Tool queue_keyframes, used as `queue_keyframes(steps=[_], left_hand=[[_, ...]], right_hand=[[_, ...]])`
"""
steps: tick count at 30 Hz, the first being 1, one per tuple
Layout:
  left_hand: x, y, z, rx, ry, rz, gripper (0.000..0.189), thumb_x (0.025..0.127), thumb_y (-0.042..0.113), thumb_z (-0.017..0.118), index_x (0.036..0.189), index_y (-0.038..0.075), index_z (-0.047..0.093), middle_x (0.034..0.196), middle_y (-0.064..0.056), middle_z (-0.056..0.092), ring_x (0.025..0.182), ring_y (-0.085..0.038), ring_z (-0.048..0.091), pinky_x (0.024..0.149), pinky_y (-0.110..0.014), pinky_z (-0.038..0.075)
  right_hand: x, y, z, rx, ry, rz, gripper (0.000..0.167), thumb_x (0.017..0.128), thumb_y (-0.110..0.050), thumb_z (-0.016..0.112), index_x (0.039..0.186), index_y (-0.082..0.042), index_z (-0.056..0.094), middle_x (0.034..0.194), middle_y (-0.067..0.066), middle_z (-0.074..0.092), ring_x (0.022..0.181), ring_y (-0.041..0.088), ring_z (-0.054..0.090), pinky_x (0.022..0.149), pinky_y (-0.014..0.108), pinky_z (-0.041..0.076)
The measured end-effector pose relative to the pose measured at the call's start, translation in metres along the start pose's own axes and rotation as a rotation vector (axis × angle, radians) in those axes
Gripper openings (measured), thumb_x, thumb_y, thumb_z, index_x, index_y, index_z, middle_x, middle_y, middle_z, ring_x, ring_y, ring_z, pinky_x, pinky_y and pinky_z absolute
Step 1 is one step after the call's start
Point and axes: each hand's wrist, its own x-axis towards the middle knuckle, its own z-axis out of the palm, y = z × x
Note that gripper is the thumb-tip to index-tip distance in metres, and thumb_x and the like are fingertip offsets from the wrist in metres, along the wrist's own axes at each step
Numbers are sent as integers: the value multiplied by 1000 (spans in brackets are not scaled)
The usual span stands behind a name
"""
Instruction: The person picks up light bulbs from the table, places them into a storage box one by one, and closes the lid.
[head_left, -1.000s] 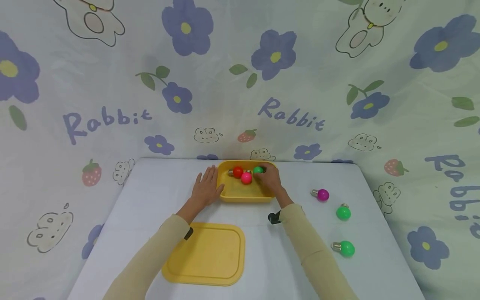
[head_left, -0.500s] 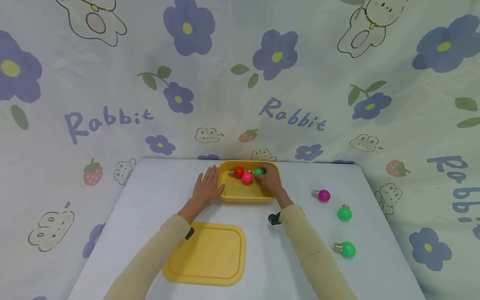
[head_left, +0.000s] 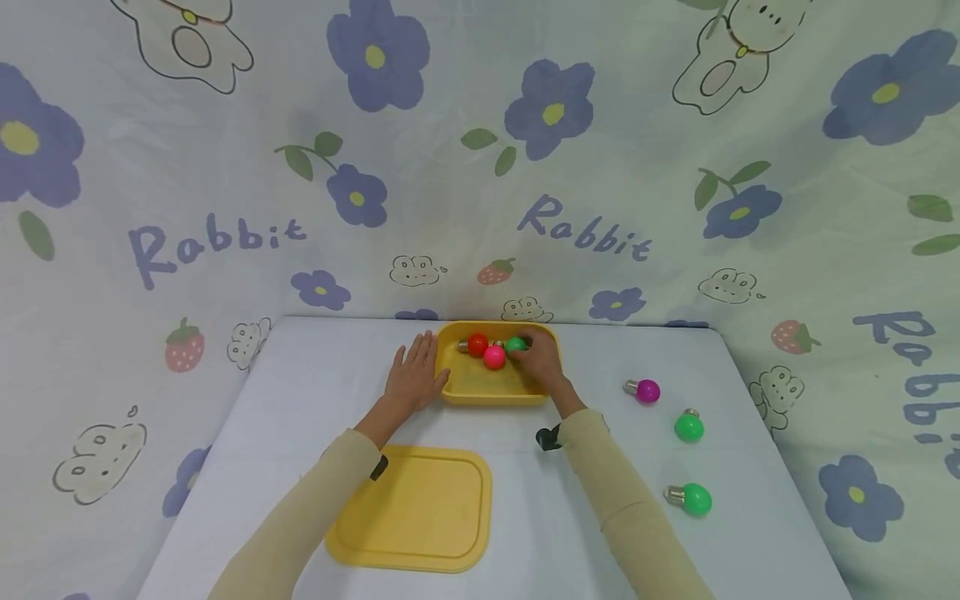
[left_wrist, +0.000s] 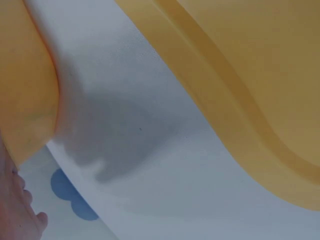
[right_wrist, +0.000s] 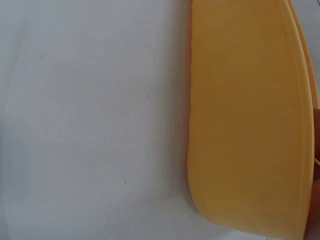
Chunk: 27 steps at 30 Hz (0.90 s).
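A yellow plastic box (head_left: 495, 400) stands at the back of the table. My left hand (head_left: 411, 377) rests along its left wall with the fingers straight. Reaching over the right rim, my right hand (head_left: 543, 360) pinches a green light bulb (head_left: 515, 344) inside the box; the fingers partly hide it. Left of that bulb lie a pink bulb (head_left: 494, 357) and a red bulb (head_left: 477, 345) with its metal base pointing left. In the left wrist view my left hand (left_wrist: 17, 215) shows at the lower-left corner. Only a sliver of my right hand (right_wrist: 316, 135) shows in the right wrist view.
On the right side of the table lie a purple bulb (head_left: 647, 391), a green bulb (head_left: 689, 427) and a nearer green bulb (head_left: 697, 499). A flat yellow lid (head_left: 420, 508) lies in front, partly under the left forearm. Patterned cloth (head_left: 442, 192) hangs behind the table.
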Motion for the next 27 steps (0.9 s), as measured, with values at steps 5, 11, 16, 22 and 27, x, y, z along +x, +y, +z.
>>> queue_keyframes(steps=[5,11,16,22,27], left_hand=[[-1,1,-1,-3,11,5,75,106,42,39,158,-4,11,165,-18,7,151,-33,7,119,-53,9],[-2,0,-1,-4,8,8,75,106,44,36,158,-4,10,165,-19,8,151,-33,7,119,-53,9],[-2,1,-1,-4,17,10,75,106,44,37,158,-4,11,165,-19,9,151,-33,8,119,-53,9],[-3,1,-3,-10,17,7,75,106,44,39,158,-4,13,165,-19,10,151,-33,9,119,-54,9],[-2,0,-2,6,12,8,75,106,45,38,158,-4,11,165,-18,8,151,-33,8,119,-53,9]], right_hand=[[0,1,-1,6,-1,11,39,90,-10,76,126,1,63,124,14,64,114,28,57,103,39,45],[-3,-6,-6,23,0,37,45,92,-10,73,134,1,59,133,15,60,122,30,54,107,42,42],[-6,-12,-13,36,24,-22,44,93,-11,72,134,0,59,134,15,60,124,30,54,106,41,43],[-14,-19,-27,36,32,-119,38,94,-13,71,129,-1,63,130,15,62,120,30,57,102,40,47],[-25,-22,-42,55,15,-171,39,95,-15,70,131,-2,63,131,14,62,121,30,57,103,41,46]])
